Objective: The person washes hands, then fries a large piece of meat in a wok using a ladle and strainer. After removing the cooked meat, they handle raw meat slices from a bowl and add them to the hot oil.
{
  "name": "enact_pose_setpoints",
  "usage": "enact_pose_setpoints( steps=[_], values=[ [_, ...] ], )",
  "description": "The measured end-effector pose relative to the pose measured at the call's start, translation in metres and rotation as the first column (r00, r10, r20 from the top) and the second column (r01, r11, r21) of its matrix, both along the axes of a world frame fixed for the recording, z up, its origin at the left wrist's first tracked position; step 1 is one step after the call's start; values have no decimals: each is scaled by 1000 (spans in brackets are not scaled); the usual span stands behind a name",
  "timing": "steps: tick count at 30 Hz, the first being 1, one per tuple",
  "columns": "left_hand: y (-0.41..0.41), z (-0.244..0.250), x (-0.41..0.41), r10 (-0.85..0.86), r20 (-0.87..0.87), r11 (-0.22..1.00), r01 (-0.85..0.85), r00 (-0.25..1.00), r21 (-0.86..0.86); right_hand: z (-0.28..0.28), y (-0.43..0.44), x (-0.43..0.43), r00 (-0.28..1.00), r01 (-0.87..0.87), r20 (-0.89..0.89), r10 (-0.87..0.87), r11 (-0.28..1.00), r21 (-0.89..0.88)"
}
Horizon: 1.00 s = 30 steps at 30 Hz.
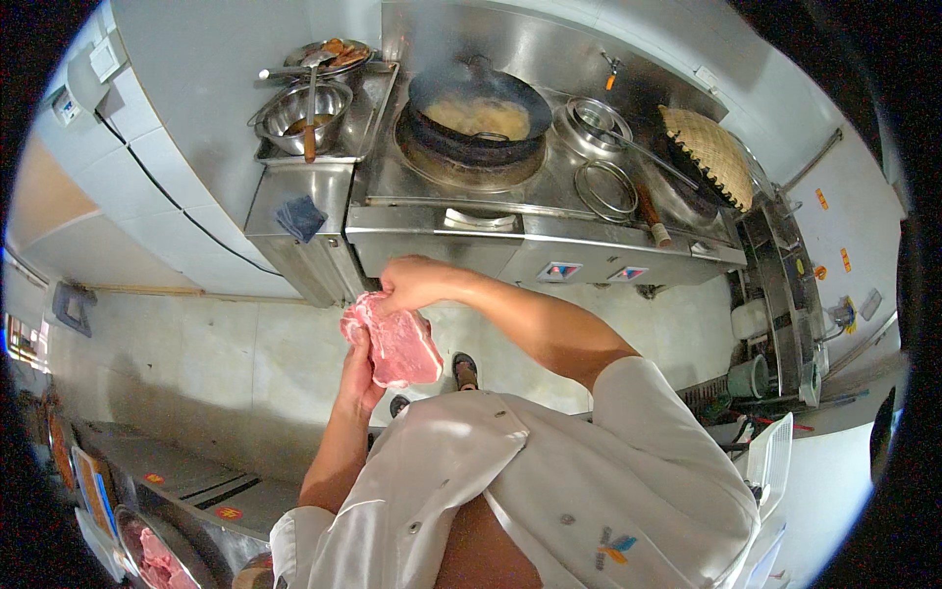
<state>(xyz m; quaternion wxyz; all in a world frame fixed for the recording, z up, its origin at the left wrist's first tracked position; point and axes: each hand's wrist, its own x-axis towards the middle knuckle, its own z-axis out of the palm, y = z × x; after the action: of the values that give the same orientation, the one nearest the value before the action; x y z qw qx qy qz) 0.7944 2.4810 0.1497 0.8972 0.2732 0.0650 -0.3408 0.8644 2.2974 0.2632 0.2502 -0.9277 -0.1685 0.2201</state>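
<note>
A slab of raw pink meat (405,346) with a pale fat edge is held up in front of my body, over the floor. My left hand (360,372) grips it from below at its left side, thumb on its face. With my right hand (413,283) I grasp its top edge, fingers partly hidden behind my knuckles. Past the hands, a black wok (478,143) sits on the steel stove, steam rising from the yellowish contents (478,118).
On the left counter are a steel bowl (305,118), a wooden-handled utensil (310,143) and a folded dark cloth (300,218). A strainer (605,191) and woven bamboo cover (706,158) are right of the wok. More raw meat (162,559) lies in a pan at lower left.
</note>
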Motion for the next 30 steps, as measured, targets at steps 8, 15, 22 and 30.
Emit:
enact_pose_setpoints(
  steps=[8,15,22,30],
  values=[
    [4,-2,3,13,45,1000,-12,999,-22,14,-53,-31,847,501,-442,-297,725,472],
    [22,5,3,63,-31,998,-63,998,12,6,-110,-94,582,746,-659,-477,-9,666],
    [43,-2,4,39,84,994,-47,996,101,-29,-194,-132,260,742,-406,-876,-88,665],
    [26,28,5,135,115,987,-144,984,69,17,-266,-127,354,662,-263,-898,42,748]
  ],
)
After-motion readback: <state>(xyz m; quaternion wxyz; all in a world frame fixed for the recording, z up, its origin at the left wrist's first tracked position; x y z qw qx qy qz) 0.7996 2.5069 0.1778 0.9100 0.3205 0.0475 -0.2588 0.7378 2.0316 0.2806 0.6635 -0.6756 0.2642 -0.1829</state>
